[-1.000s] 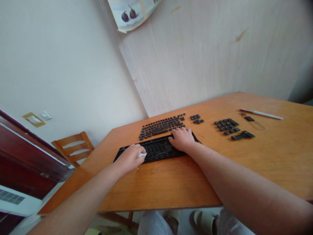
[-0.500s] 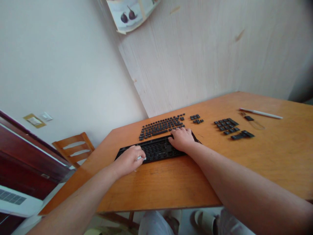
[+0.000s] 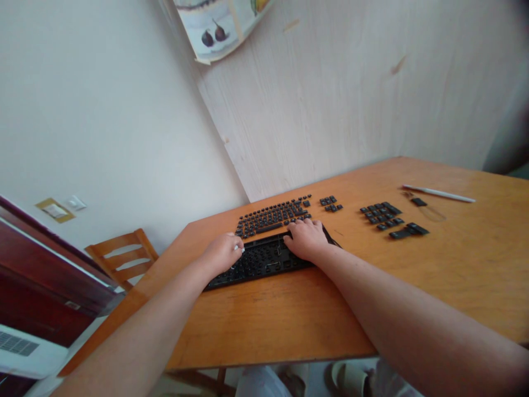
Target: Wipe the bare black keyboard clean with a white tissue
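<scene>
A black keyboard base [image 3: 264, 256] with its keycaps off lies aslant on the table. My left hand [image 3: 225, 252] is closed over its left part, pinching a small white thing [image 3: 238, 248] that may be a wad of tissue; its kind is too small to make out. My right hand [image 3: 306, 238] grips the right part of the base, fingers over the far edge, covering that part. Just behind the base, the removed keycaps [image 3: 273, 215] lie in keyboard order. Further right are small groups of black keycaps [image 3: 330, 203] and number-pad keycaps [image 3: 380, 214].
On the wooden table [image 3: 289, 320], a white pen-like stick [image 3: 438, 193] and a small black item with a wire loop [image 3: 419, 202] lie at the right. A few larger black keycaps [image 3: 409, 230] sit nearer. A wooden chair [image 3: 124, 256] stands at the left, against the wall side.
My left hand, still pinching the white thing, has moved from the near edge of the keyboard base up toward its far edge. My right hand stays on the base.
</scene>
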`<state>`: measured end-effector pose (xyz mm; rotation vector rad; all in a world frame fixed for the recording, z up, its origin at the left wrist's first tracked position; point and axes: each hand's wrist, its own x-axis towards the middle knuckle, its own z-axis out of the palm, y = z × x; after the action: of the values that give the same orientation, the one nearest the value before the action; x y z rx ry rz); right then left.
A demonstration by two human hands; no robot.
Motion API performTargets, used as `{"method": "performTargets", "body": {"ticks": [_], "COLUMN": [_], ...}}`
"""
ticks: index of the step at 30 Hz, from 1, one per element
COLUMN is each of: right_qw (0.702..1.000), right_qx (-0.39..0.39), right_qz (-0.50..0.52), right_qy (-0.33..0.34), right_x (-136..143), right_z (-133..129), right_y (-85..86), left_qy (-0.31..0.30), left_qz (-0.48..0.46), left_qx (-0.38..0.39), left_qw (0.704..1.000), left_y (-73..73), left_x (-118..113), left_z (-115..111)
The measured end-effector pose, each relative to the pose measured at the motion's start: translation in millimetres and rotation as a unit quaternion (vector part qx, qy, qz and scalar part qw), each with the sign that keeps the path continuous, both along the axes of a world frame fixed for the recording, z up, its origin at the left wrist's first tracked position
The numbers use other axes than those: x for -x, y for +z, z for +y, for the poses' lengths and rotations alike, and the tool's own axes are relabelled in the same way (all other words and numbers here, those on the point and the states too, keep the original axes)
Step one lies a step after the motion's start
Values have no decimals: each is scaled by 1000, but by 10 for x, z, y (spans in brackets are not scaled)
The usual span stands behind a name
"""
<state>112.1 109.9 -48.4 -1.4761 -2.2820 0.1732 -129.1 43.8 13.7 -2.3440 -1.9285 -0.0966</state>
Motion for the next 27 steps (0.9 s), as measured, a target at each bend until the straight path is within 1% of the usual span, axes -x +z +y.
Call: {"method": "performTargets", "body": {"ticks": [7, 13, 18, 25, 27], "right_qw": [1000, 1000, 1000, 1000, 1000], "right_qx": [4, 13, 3, 6, 4], "right_qz": [-2, 0, 6, 11, 10], "right_qy": [-1, -2, -2, -1, 0], "right_x": [1, 1, 4, 2, 3], "right_z": [-18, -24, -13, -7, -4], "right_y": [30, 44, 30, 9, 8], "left_qy": [0, 3, 13, 24, 19], "left_qz": [34, 40, 41, 47, 57], "left_qx": [20, 39, 47, 70, 76], "left_qw": [999, 998, 998, 996, 995], "left_y": [-1, -32, -50, -28, -21], "left_x": [-80, -55, -52, -85, -110], "left_z": [82, 61, 52, 101, 124]}}
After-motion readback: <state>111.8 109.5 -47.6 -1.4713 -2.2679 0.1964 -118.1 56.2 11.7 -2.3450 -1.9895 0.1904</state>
